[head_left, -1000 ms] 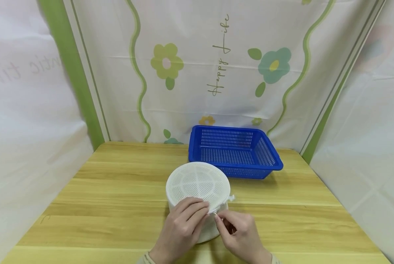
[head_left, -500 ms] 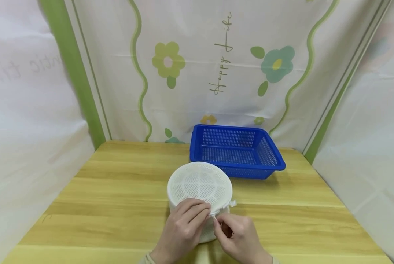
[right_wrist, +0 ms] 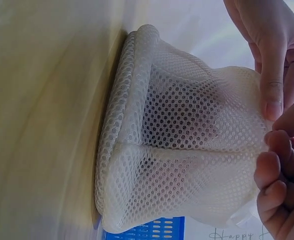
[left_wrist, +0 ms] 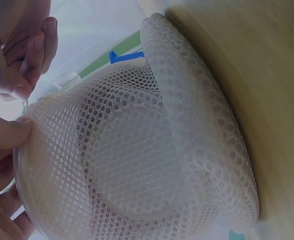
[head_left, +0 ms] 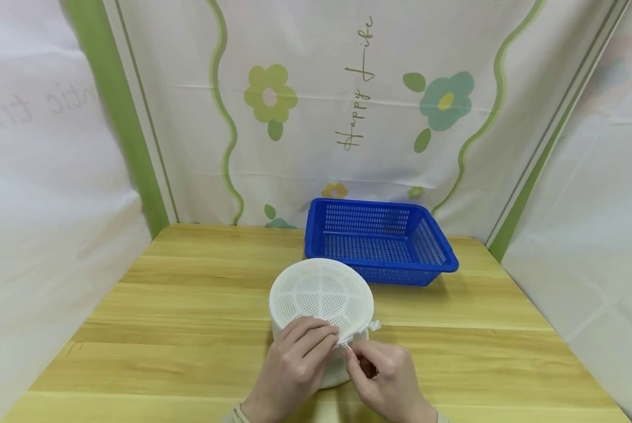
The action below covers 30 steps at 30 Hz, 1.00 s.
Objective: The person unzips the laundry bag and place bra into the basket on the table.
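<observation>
Drum-shaped white mesh bag [head_left: 321,294], probably fabric

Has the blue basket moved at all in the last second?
No. In the head view, the blue basket sits in the same place against the orange flower on the curtain behind it; the whole picture has merely shifted slightly.

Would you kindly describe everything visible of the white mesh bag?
The drum-shaped white mesh bag stands upright on the wooden table, in front of the blue basket. Its flat round top shows a ring and crossing ribs; its honeycomb side looks soft and creased. The left hand grips its rim; the right hand pinches a thin white cord there.
</observation>
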Available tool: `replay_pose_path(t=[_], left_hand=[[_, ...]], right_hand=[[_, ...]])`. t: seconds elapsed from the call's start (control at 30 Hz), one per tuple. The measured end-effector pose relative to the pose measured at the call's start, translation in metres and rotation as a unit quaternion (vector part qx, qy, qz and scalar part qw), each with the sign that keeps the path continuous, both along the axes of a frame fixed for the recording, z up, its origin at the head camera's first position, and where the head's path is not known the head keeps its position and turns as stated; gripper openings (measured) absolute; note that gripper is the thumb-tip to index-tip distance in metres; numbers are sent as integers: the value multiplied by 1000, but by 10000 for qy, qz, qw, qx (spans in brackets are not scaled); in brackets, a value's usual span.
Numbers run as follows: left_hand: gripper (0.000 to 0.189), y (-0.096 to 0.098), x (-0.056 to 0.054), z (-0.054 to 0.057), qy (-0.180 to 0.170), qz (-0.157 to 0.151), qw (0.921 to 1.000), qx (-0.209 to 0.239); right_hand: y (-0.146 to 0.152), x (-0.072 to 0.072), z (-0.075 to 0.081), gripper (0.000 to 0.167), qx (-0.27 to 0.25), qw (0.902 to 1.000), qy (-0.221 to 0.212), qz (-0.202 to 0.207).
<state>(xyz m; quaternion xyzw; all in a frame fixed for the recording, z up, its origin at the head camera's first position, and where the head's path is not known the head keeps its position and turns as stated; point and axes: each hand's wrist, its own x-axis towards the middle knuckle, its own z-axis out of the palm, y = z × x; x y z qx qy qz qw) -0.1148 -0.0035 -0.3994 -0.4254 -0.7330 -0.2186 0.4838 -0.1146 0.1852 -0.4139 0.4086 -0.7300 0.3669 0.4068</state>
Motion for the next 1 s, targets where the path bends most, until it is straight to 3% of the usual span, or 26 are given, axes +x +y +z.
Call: replay_pose_path(t=[0.63,1.0], left_hand=[[27,1,2,3,145,-17,9999,36],[24,2,1,4,100,-42,9999,94]], right_hand=[[10,-2,-2,19,-145,9998,-87,-82],[11,-1,0,22,-97,9985,-337,-418]])
